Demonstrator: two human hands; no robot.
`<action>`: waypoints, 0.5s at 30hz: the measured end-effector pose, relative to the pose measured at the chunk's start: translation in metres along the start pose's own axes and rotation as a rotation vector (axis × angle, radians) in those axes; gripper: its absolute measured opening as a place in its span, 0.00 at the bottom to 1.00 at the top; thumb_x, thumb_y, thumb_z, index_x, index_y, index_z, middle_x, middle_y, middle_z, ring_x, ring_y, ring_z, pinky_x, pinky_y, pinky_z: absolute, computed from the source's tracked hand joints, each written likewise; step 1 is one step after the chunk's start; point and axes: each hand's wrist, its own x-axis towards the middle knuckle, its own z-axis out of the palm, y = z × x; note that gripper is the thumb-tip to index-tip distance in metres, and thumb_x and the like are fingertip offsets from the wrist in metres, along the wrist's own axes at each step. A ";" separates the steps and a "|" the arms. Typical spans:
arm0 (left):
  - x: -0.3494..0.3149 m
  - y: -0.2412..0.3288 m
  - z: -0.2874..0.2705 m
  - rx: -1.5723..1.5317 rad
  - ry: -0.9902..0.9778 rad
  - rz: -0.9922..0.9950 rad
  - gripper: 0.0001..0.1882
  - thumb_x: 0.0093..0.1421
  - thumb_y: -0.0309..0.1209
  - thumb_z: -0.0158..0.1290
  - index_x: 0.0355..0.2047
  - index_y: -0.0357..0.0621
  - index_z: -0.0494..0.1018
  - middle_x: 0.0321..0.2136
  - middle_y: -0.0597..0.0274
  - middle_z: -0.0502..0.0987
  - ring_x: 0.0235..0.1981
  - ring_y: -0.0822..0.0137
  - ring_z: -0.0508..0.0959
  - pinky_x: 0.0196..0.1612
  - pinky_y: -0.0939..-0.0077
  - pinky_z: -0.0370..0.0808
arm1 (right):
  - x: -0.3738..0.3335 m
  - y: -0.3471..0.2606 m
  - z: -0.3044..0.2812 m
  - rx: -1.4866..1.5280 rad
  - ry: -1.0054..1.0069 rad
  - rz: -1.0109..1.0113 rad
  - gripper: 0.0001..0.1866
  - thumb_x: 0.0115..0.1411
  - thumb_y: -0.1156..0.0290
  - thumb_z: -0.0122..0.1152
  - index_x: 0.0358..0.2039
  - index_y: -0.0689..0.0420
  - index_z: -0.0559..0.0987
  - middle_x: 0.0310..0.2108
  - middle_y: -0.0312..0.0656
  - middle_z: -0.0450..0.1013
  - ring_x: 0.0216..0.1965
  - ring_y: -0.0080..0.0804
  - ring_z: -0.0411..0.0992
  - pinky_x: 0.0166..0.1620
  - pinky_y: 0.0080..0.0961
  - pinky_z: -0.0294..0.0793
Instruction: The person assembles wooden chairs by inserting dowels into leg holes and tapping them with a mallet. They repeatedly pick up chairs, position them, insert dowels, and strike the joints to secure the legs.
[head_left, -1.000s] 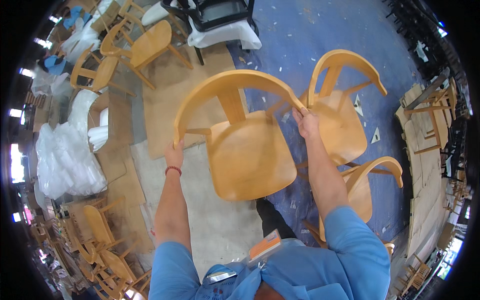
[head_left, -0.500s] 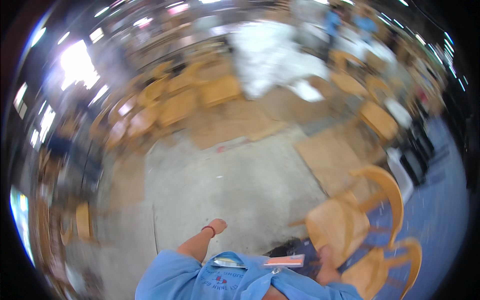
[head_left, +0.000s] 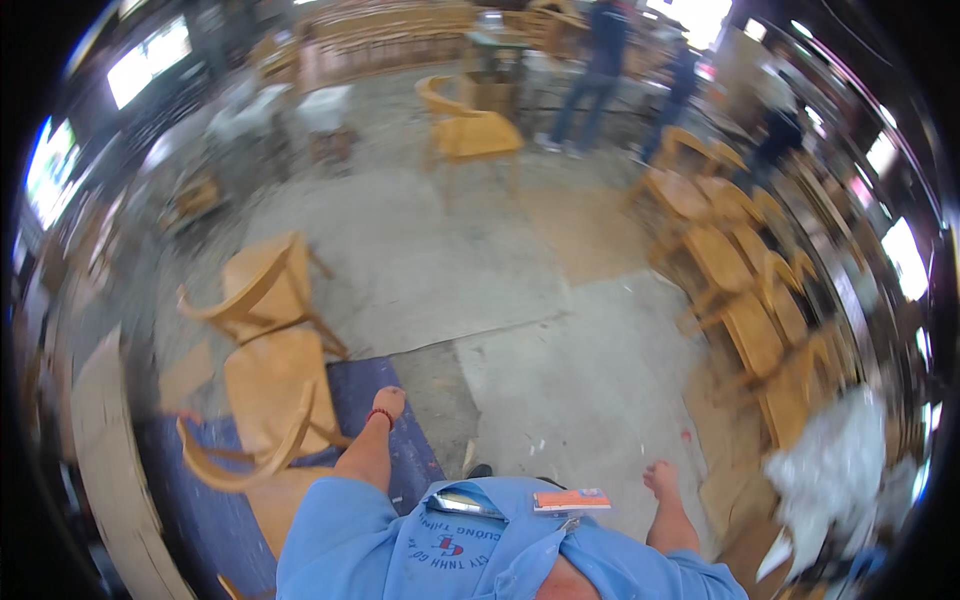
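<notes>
Overhanging open floor — right hand

At the far end, a green-topped table was flanked by standing people, and a bright window was seen at upper left; the grey floor was partly covered by a brown sheet, and translucent plastic was heaped at right

The near-left chair looks like smooth wood with a satin sheen. The floor appears matt, like scuffed concrete. At near right, plastic film is crinkled and glossy; the shirt is soft, matt cloth.
</notes>
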 end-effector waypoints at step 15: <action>0.059 -0.031 -0.091 0.636 -0.731 -0.019 0.15 0.57 0.34 0.47 0.37 0.44 0.81 0.40 0.47 0.79 0.42 0.52 0.80 0.46 0.59 0.77 | 0.210 -0.271 0.373 -1.653 -0.622 -0.358 0.11 0.50 0.62 0.60 0.31 0.53 0.83 0.32 0.44 0.78 0.38 0.41 0.75 0.40 0.40 0.73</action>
